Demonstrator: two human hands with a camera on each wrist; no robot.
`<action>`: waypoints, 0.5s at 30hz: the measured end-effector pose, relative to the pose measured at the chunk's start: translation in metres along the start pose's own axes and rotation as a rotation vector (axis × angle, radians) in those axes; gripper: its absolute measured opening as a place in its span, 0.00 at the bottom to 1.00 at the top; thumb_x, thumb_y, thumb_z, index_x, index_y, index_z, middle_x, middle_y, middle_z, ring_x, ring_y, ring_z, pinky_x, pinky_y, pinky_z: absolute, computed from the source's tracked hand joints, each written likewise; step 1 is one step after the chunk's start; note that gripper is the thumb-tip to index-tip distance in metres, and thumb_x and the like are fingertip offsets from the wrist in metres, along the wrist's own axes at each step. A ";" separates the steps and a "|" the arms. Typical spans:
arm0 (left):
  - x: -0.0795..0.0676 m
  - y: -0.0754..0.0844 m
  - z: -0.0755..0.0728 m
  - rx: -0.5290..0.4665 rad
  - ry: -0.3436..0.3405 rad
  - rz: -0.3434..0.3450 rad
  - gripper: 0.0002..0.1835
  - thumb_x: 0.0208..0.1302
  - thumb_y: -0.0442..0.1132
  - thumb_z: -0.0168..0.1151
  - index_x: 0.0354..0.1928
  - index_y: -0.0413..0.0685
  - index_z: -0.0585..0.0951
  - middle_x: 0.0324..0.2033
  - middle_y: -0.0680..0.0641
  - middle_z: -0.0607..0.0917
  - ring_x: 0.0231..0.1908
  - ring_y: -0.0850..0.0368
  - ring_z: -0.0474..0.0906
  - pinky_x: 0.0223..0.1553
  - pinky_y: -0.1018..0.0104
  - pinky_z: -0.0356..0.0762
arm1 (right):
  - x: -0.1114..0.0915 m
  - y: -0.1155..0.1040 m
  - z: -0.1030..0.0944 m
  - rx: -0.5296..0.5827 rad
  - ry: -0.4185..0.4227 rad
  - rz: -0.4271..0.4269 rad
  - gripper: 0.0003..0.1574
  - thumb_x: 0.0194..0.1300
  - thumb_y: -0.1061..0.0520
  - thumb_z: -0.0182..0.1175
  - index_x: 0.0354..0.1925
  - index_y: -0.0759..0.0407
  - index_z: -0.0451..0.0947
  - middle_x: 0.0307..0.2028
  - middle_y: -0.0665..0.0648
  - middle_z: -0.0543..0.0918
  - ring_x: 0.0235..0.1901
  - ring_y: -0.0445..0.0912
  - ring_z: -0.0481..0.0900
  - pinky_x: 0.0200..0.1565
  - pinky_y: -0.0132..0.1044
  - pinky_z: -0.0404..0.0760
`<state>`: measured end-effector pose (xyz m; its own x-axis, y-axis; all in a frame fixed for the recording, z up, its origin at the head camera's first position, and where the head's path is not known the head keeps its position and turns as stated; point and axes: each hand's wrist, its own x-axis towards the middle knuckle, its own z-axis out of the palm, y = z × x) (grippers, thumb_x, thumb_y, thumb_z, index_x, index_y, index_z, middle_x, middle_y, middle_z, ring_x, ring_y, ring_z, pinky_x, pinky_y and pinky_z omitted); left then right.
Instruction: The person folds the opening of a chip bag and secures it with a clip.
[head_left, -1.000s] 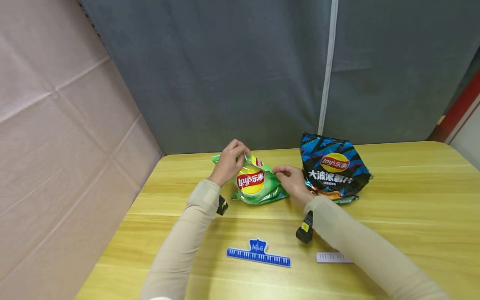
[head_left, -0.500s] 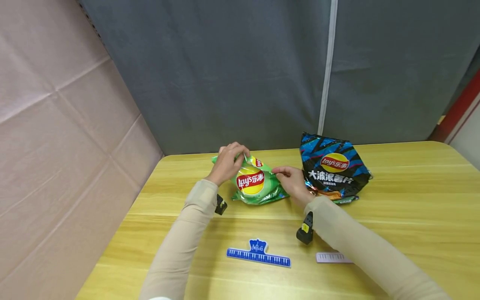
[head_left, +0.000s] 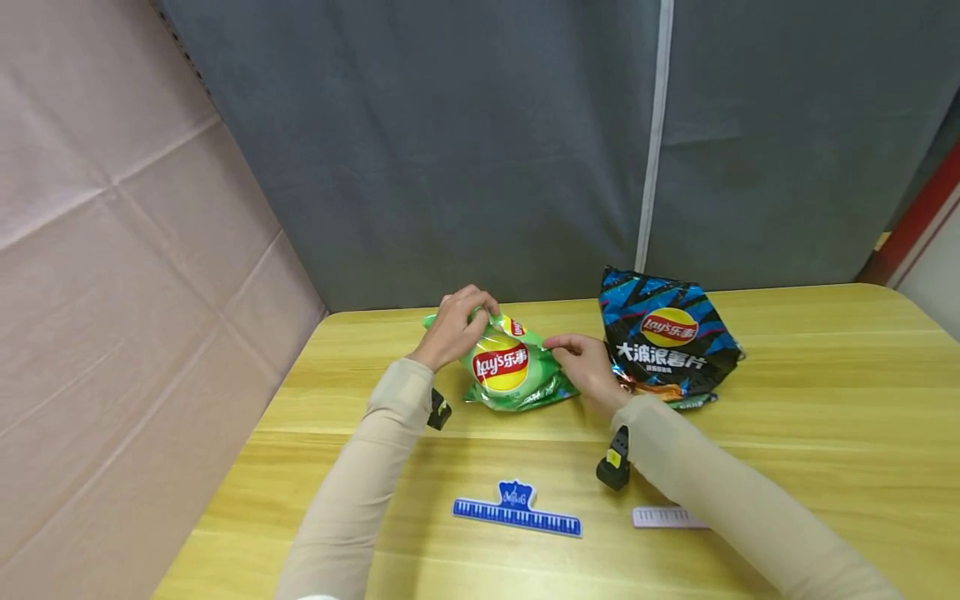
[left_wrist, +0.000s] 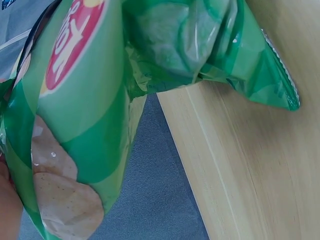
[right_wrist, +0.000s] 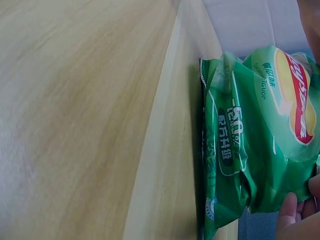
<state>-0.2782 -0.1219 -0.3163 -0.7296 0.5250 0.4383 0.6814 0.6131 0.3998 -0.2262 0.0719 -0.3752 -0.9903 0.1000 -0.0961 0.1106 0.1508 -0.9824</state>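
A green Lay's chip bag (head_left: pixel 504 379) rests on the table near its back edge, its top edge folded over toward the front. My left hand (head_left: pixel 454 327) grips that top edge at its left end, fingers bent over it. With thumb and fingertips my right hand (head_left: pixel 587 364) pinches the right end. The left wrist view shows the green chip bag (left_wrist: pixel 100 130) close up, its crimped bottom seam toward the table. In the right wrist view, the fingers of the right hand (right_wrist: pixel 300 220) hold the bag's lower right corner as seen there.
A black and blue Lay's chip bag (head_left: pixel 667 333) stands just right of my right hand, with another packet's green edge (head_left: pixel 696 401) showing under it. In front lie a blue piano-pattern clip (head_left: pixel 517 518) and a pale lilac clip (head_left: pixel 663 517), partly behind my right sleeve.
My left hand has shifted slightly left and down, and the green bag's top edge lies a little flatter. My right hand keeps its pinch almost unmoved.
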 end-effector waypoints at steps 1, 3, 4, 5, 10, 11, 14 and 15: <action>0.000 0.000 0.000 -0.003 0.001 0.004 0.12 0.59 0.34 0.44 0.31 0.49 0.79 0.32 0.53 0.77 0.36 0.59 0.71 0.47 0.59 0.60 | 0.000 0.000 0.000 0.000 -0.004 0.002 0.14 0.63 0.64 0.47 0.45 0.64 0.76 0.50 0.60 0.73 0.48 0.49 0.68 0.49 0.40 0.69; 0.000 0.000 0.000 -0.003 0.006 0.014 0.11 0.59 0.35 0.46 0.31 0.49 0.79 0.32 0.53 0.77 0.36 0.59 0.72 0.46 0.59 0.60 | -0.001 -0.001 -0.001 -0.003 -0.010 0.004 0.15 0.63 0.64 0.47 0.45 0.63 0.76 0.51 0.59 0.72 0.49 0.49 0.68 0.49 0.40 0.69; 0.000 0.000 0.000 -0.003 0.009 0.020 0.10 0.58 0.35 0.46 0.31 0.49 0.79 0.32 0.53 0.77 0.35 0.59 0.72 0.46 0.59 0.60 | -0.001 -0.001 -0.001 -0.008 -0.012 0.004 0.14 0.63 0.63 0.47 0.45 0.63 0.76 0.51 0.59 0.72 0.49 0.49 0.68 0.49 0.40 0.69; 0.000 -0.001 0.000 -0.002 0.012 0.025 0.10 0.58 0.36 0.47 0.31 0.49 0.79 0.32 0.53 0.77 0.35 0.59 0.72 0.46 0.59 0.60 | -0.001 -0.001 -0.001 -0.013 -0.014 0.007 0.14 0.63 0.63 0.47 0.45 0.62 0.76 0.51 0.59 0.72 0.49 0.49 0.68 0.49 0.40 0.69; 0.000 -0.001 0.001 0.004 0.025 0.046 0.08 0.58 0.36 0.49 0.31 0.48 0.79 0.31 0.52 0.77 0.35 0.59 0.72 0.46 0.58 0.60 | -0.002 -0.002 -0.002 -0.030 -0.022 0.002 0.15 0.63 0.61 0.48 0.46 0.63 0.76 0.50 0.60 0.73 0.47 0.50 0.68 0.48 0.40 0.69; 0.000 -0.001 0.001 0.006 0.027 0.049 0.08 0.58 0.36 0.49 0.31 0.48 0.79 0.31 0.52 0.77 0.35 0.59 0.72 0.46 0.58 0.60 | -0.002 -0.002 -0.002 -0.031 -0.023 0.003 0.15 0.63 0.60 0.49 0.46 0.63 0.76 0.50 0.60 0.73 0.47 0.50 0.68 0.48 0.40 0.69; -0.001 -0.001 0.001 0.008 0.034 0.057 0.08 0.58 0.35 0.50 0.31 0.48 0.79 0.31 0.52 0.77 0.35 0.59 0.72 0.45 0.58 0.60 | -0.003 -0.002 -0.001 -0.026 -0.016 0.002 0.16 0.62 0.58 0.52 0.46 0.64 0.76 0.48 0.60 0.74 0.46 0.49 0.69 0.47 0.39 0.70; -0.001 -0.001 0.001 0.009 0.035 0.058 0.08 0.58 0.35 0.50 0.31 0.48 0.79 0.31 0.52 0.77 0.35 0.59 0.72 0.45 0.58 0.60 | -0.003 -0.001 -0.001 -0.029 -0.015 -0.002 0.16 0.62 0.57 0.53 0.46 0.64 0.76 0.48 0.60 0.74 0.46 0.49 0.70 0.47 0.38 0.70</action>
<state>-0.2781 -0.1222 -0.3178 -0.6861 0.5391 0.4885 0.7219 0.5875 0.3657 -0.2237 0.0723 -0.3733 -0.9917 0.0854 -0.0964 0.1105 0.1793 -0.9776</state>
